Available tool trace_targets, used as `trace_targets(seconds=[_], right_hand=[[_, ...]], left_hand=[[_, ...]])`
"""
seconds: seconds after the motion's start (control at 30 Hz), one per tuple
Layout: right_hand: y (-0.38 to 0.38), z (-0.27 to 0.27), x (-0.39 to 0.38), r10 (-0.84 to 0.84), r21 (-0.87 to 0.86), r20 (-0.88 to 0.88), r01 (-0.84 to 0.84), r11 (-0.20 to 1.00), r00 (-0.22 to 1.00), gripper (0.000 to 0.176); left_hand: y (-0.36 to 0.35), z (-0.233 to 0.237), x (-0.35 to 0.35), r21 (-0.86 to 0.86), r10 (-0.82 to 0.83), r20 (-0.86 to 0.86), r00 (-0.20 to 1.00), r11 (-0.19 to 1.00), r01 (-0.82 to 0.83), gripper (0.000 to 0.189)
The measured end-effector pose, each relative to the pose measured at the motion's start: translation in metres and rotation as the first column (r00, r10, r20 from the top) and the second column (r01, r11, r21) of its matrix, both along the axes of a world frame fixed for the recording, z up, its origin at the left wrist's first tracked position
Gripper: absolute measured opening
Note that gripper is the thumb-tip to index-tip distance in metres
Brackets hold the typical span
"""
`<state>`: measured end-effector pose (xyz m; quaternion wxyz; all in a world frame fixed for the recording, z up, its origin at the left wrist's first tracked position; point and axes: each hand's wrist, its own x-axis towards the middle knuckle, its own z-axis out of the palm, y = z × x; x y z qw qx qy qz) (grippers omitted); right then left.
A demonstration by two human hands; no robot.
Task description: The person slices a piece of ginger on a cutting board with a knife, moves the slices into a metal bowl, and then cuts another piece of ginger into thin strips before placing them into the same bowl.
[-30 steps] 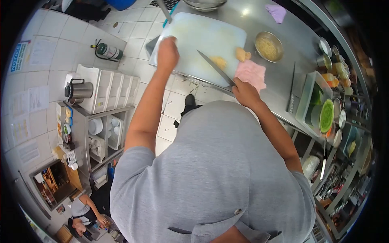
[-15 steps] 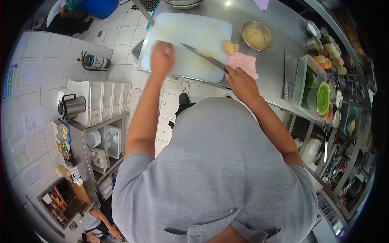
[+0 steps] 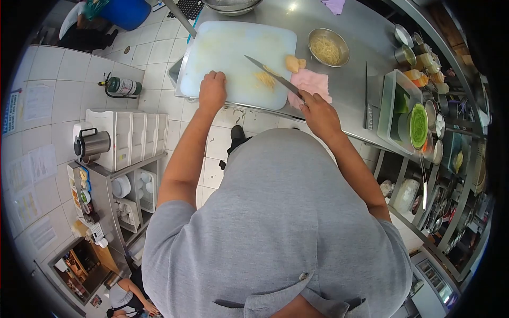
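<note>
My right hand grips the handle of a kitchen knife, its blade angled up and left over the white cutting board. Beside the blade lies a small pile of pale yellow shreds. My left hand rests at the board's near left edge, fingers curled down and pressed together; anything under them is hidden. A knobbly peeled piece that looks like ginger sits at the board's right edge. Next to it are a pink cloth and a metal bowl of similar shreds.
Right on the steel counter stand a long dark utensil, a clear plastic tub and a strainer of chopped greens. Stacked metal bowls are at the back. Other people appear at upper left and lower left.
My left hand has come down and nearer to me, from a blur over the board to its near edge. The shreds now lie in a looser pile left of the blade. The view has shifted slightly.
</note>
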<state>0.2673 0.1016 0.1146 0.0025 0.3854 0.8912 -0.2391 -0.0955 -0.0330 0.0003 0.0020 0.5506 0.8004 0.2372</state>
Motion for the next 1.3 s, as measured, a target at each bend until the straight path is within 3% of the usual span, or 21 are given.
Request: trace_targets(seconds=[0.23,0.33,0.37,0.4,0.43,0.47,0.5,0.53,0.6,0.63,0.67,0.7,0.77,0.8,0.83,0.93,1.07,1.17,1.2,1.27,1.3], right_hand=[[-0.004,0.003,0.001,0.008,-0.013,-0.007,-0.009,1.000,1.000,0.043],[-0.004,0.004,0.003,0.009,-0.006,-0.022,-0.009,1.000,1.000,0.043],[-0.002,0.003,0.002,0.006,-0.004,-0.029,-0.006,1.000,1.000,0.043],[-0.003,0.002,0.003,0.015,0.013,-0.035,-0.015,1.000,0.999,0.043],[-0.004,0.002,0.006,0.027,0.029,-0.036,-0.026,0.999,0.999,0.043],[-0.006,0.002,0.007,0.027,0.025,-0.030,-0.026,0.999,0.999,0.043],[-0.005,0.004,0.006,0.043,0.020,-0.002,-0.043,0.999,0.999,0.043],[-0.003,0.007,0.004,0.059,0.020,0.023,-0.060,0.998,0.998,0.044],[-0.004,0.005,0.002,0.056,0.029,0.017,-0.056,0.998,0.998,0.044],[-0.005,0.004,0.000,0.048,0.030,0.008,-0.048,0.998,0.999,0.045],[-0.005,0.003,-0.003,0.045,0.032,0.003,-0.045,0.998,0.999,0.045],[-0.006,0.002,-0.006,0.042,0.035,-0.017,-0.041,0.999,0.999,0.045],[-0.008,0.003,-0.010,0.028,0.041,-0.036,-0.027,0.999,0.999,0.045],[-0.009,0.004,-0.012,0.040,0.051,-0.039,-0.038,0.998,0.998,0.045],[-0.009,0.006,-0.012,0.053,0.062,-0.040,-0.051,0.997,0.998,0.045],[-0.010,0.016,-0.002,0.071,0.066,-0.037,-0.068,0.995,0.997,0.048],[-0.016,0.053,0.051,0.089,0.082,0.046,-0.092,0.992,0.995,0.049],[-0.012,0.061,0.087,-0.013,-0.030,0.022,0.014,0.999,1.000,0.045],[-0.009,0.056,0.095,-0.056,-0.100,-0.067,0.049,0.994,0.996,0.043],[-0.011,0.040,0.101,-0.115,-0.178,-0.149,0.088,0.980,0.982,0.042],[-0.010,0.028,0.098,-0.213,-0.318,-0.132,0.162,0.934,0.968,0.044]], left_hand=[[-0.004,0.003,-0.004,-0.205,-0.043,-0.014,0.999,0.978,0.039,0.023],[-0.008,0.004,-0.044,-0.109,-0.041,-0.094,0.995,0.994,0.031,0.024],[-0.008,0.010,-0.072,-0.052,0.073,-0.063,0.995,0.996,-0.076,0.028],[-0.007,0.012,-0.106,0.143,0.170,-0.143,0.975,0.978,-0.150,0.038],[-0.005,0.033,-0.120,0.205,0.375,-0.221,0.900,0.920,-0.333,0.040],[-0.006,0.058,-0.136,0.304,0.411,-0.276,0.869,0.895,-0.326,0.037],[-0.006,0.084,-0.142,0.154,0.473,-0.099,0.875,0.876,-0.456,0.038],[-0.002,0.100,-0.139,0.157,0.476,-0.095,0.874,0.874,-0.460,0.038],[0.009,0.120,-0.126,-0.014,0.414,-0.015,0.910,0.910,-0.414,0.040],[0.013,0.105,-0.114,0.156,0.259,0.093,0.961,0.950,-0.271,0.042],[0.022,0.091,-0.094,0.272,0.091,-0.087,0.992,0.960,-0.064,0.039],[0.024,0.101,-0.046,0.229,-0.040,-0.023,0.999,0.972,0.044,0.041],[0.031,0.074,0.027,0.208,-0.255,0.010,0.967,0.946,0.248,0.052],[0.028,0.076,0.062,0.092,-0.332,0.014,0.943,0.940,0.329,0.057],[0.023,0.082,0.091,-0.129,-0.363,-0.052,0.930,0.926,0.354,0.066],[0.029,0.057,0.106,-0.181,-0.367,0.069,0.927,0.910,0.374,0.073],[0.030,0.014,0.080,-0.244,-0.355,0.097,0.930,0.897,0.368,0.073],[0.028,0.013,0.076,-0.165,-0.327,0.168,0.930,0.921,0.353,0.075],[0.030,0.007,0.079,-0.166,-0.329,0.176,0.928,0.919,0.358,0.075],[0.034,-0.003,0.084,-0.010,-0.186,0.225,0.956,0.981,0.193,0.079],[0.036,-0.006,0.087,-0.013,-0.189,0.228,0.955,0.980,0.198,0.079]])
